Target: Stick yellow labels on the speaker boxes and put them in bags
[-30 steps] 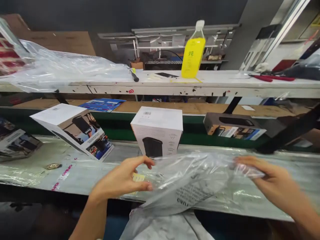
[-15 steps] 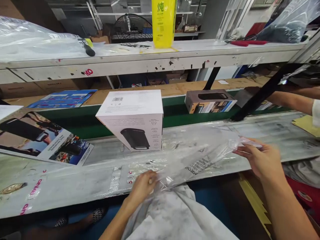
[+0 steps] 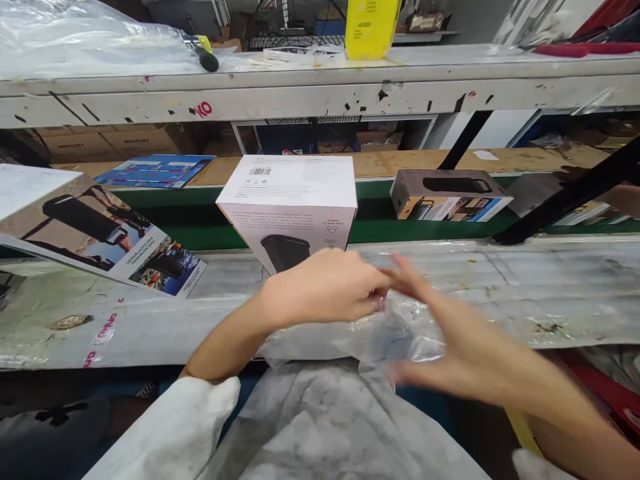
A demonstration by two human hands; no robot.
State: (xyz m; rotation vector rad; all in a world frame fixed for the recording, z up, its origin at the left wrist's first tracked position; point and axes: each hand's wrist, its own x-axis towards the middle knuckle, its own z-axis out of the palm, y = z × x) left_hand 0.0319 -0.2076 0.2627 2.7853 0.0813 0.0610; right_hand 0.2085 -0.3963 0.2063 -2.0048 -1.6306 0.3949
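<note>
"Grip first: what have the hands got?"

"The left hand [image 3: 323, 287] is closed in a pinch, its fingertips [image 3: 377, 301] on a crumpled clear polythene bag [image 3: 407, 337]. The right hand [image 3: 463, 347] is blurred, with its fingers spread over the same bag. I can't tell whether it's closed on it."

"Where's the bag?"

"Just in front of the person's body, between the two hands, hanging over the near edge of a grey-sheeted workbench [image 3: 515, 287]. Below it lies a mottled grey-white cloth [image 3: 325, 427]."

"What's nearest the hands?"

"An upright white cardboard box [image 3: 287, 197], printed with a black cylindrical product, stands on the bench just beyond the left hand. The hand covers its lower edge in this view, so I can't tell whether they touch."

"And further out?"

"To the left, a white photo-printed carton [image 3: 107, 230] leans tilted on the bench. To the far right, a flat grey-topped carton [image 3: 450, 193] sits on a wooden shelf with a green edge, near blue printed leaflets [image 3: 155, 171] further left. On the far white shelf [image 3: 320, 87] are a yellow plastic bottle [image 3: 373, 27], a black-handled screwdriver [image 3: 206, 60] and red-handled pliers [image 3: 585, 48]."
</note>
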